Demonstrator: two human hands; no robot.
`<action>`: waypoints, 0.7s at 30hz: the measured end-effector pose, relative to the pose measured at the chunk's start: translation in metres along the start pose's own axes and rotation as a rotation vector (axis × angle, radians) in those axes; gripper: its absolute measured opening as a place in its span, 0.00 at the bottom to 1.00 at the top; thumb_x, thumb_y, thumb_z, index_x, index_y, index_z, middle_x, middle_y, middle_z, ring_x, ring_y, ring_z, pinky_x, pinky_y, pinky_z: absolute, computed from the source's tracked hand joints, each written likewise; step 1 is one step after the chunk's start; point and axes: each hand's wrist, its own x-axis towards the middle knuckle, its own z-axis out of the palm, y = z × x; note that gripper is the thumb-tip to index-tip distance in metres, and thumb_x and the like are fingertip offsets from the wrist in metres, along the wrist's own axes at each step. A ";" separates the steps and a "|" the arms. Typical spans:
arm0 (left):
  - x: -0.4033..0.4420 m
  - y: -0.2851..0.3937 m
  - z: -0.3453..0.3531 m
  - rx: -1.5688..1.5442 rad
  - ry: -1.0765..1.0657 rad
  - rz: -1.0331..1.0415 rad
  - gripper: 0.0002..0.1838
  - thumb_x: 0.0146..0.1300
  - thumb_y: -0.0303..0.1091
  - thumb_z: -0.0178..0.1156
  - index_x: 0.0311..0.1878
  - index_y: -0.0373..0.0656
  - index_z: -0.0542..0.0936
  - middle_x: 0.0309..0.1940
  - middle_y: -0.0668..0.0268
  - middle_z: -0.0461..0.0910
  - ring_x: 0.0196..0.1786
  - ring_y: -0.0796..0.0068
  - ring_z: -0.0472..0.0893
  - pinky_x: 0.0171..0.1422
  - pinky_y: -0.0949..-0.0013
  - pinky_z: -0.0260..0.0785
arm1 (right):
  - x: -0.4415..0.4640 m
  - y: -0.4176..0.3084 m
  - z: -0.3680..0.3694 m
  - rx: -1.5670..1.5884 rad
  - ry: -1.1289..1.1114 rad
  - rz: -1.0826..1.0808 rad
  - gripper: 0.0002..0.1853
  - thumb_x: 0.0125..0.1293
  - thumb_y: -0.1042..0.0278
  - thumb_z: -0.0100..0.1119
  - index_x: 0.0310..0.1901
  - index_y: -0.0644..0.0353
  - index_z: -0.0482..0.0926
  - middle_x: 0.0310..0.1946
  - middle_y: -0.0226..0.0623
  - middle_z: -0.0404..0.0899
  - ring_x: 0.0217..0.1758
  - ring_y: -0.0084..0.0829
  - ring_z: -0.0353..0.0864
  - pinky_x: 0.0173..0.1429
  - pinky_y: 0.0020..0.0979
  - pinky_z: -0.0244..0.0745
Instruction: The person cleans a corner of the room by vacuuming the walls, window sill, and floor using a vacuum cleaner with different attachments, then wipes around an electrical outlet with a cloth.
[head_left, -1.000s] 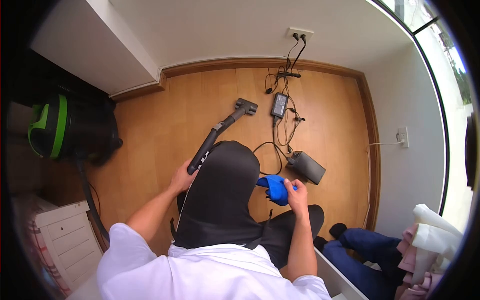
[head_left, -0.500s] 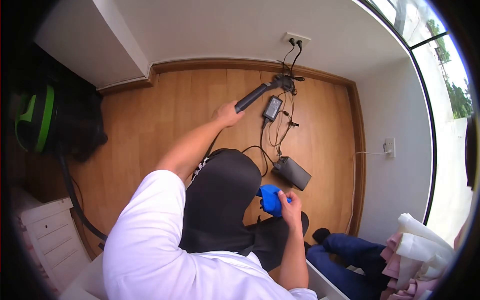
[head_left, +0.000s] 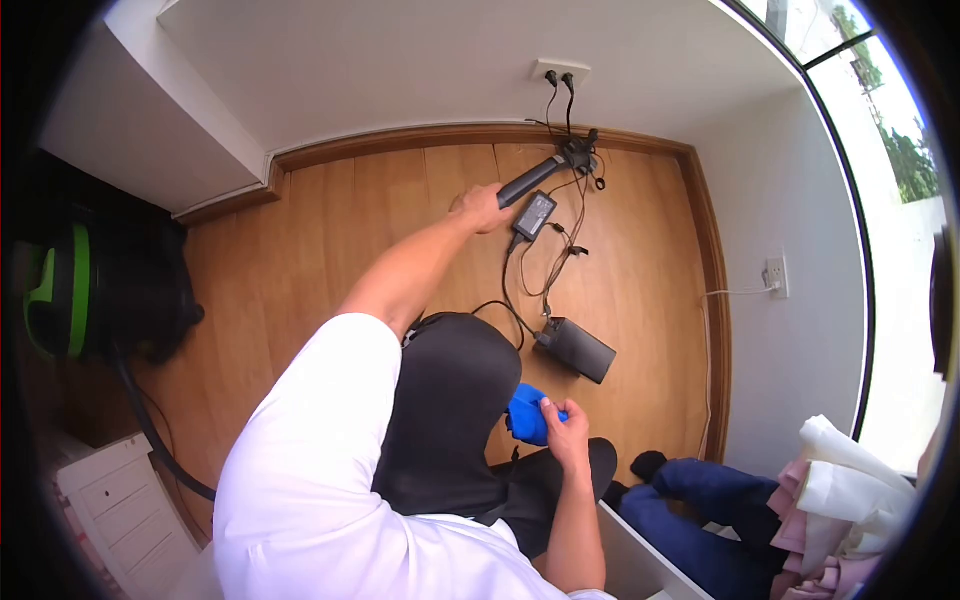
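My left hand (head_left: 482,209) is wrapped round the dark handle of a vacuum wand (head_left: 527,183). The wand's head (head_left: 577,155) is among the cables near the wall, below the outlet (head_left: 560,74). Just right of the handle lies a black power adapter (head_left: 535,216). My right hand (head_left: 567,432) pinches a blue cloth (head_left: 529,415) beside my bent knee. Beyond the cloth, a dark grey box (head_left: 576,350) with a cable at its corner rests on the wooden floor (head_left: 350,220).
A black and green vacuum cleaner (head_left: 120,285) stands at the left, its hose (head_left: 150,430) curving toward me. Below it is a white drawer unit (head_left: 130,510). At the lower right are blue trousers (head_left: 700,520) and pink and white fabric (head_left: 840,500). Another outlet (head_left: 776,277) is on the right wall.
My left hand has moved forward and right, carrying the wand from beside my knee to the cables at the wall. The cloth remains in my right hand. The view has shifted slightly.
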 end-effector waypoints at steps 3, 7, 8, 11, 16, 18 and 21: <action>0.004 0.013 0.007 0.040 0.062 -0.056 0.25 0.64 0.53 0.63 0.58 0.49 0.79 0.50 0.50 0.86 0.55 0.45 0.84 0.61 0.47 0.76 | 0.000 -0.005 -0.003 0.009 -0.010 0.016 0.21 0.70 0.53 0.69 0.29 0.64 0.79 0.22 0.28 0.75 0.28 0.19 0.70 0.34 0.28 0.69; -0.032 -0.019 -0.021 0.011 -0.004 -0.128 0.28 0.64 0.54 0.62 0.62 0.49 0.77 0.52 0.50 0.85 0.56 0.45 0.83 0.62 0.48 0.76 | 0.002 0.001 0.002 -0.068 -0.032 -0.036 0.21 0.70 0.53 0.69 0.29 0.64 0.78 0.22 0.28 0.75 0.28 0.19 0.70 0.34 0.29 0.68; -0.049 -0.037 -0.027 0.014 0.035 -0.132 0.29 0.64 0.54 0.63 0.64 0.49 0.77 0.52 0.50 0.85 0.56 0.45 0.83 0.62 0.48 0.76 | 0.003 0.005 0.004 -0.032 -0.037 -0.057 0.21 0.70 0.53 0.68 0.29 0.64 0.78 0.22 0.28 0.75 0.28 0.19 0.70 0.34 0.29 0.68; -0.111 -0.109 -0.041 0.002 0.134 -0.231 0.32 0.64 0.57 0.62 0.68 0.52 0.76 0.53 0.50 0.85 0.58 0.47 0.83 0.62 0.49 0.75 | 0.006 0.012 0.015 0.047 -0.066 -0.089 0.21 0.70 0.53 0.68 0.29 0.64 0.78 0.21 0.31 0.74 0.28 0.21 0.70 0.34 0.30 0.69; -0.288 -0.192 -0.082 -0.079 0.280 -0.573 0.34 0.64 0.59 0.63 0.68 0.52 0.76 0.49 0.50 0.86 0.54 0.47 0.84 0.58 0.49 0.76 | 0.008 0.015 0.037 0.064 -0.149 -0.165 0.21 0.70 0.55 0.69 0.28 0.65 0.78 0.21 0.32 0.74 0.28 0.22 0.70 0.35 0.31 0.70; -0.364 -0.206 -0.090 -0.103 0.323 -0.701 0.33 0.64 0.58 0.64 0.68 0.51 0.76 0.46 0.50 0.86 0.51 0.48 0.85 0.55 0.50 0.76 | 0.008 0.010 0.046 0.071 -0.210 -0.157 0.21 0.70 0.55 0.69 0.28 0.65 0.78 0.21 0.32 0.75 0.28 0.22 0.71 0.35 0.32 0.70; -0.456 -0.219 -0.061 -0.189 0.295 -0.832 0.36 0.64 0.58 0.66 0.70 0.49 0.75 0.44 0.51 0.87 0.50 0.48 0.86 0.54 0.52 0.77 | 0.008 0.006 0.064 -0.018 -0.298 -0.203 0.18 0.70 0.59 0.67 0.29 0.64 0.78 0.23 0.30 0.76 0.29 0.20 0.72 0.36 0.29 0.71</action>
